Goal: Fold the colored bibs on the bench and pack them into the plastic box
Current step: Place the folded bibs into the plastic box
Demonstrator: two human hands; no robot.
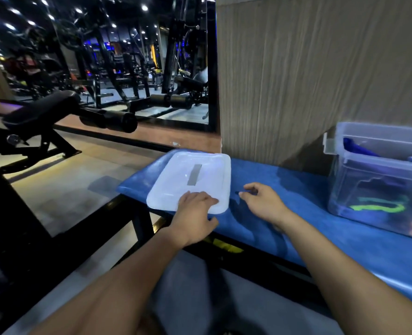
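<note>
Resting flat on the near edge of the lid (192,180), the left hand (195,207) has fingers spread over it, thumb below, gripping nothing firmly. The right hand (264,201) hovers just beside the lid's right edge, fingers loosely curled and empty. The lid lies at the bench's (284,221) left end, long axis pointing away; the box (378,182), bibs (378,206) inside, stands well to the right.
</note>
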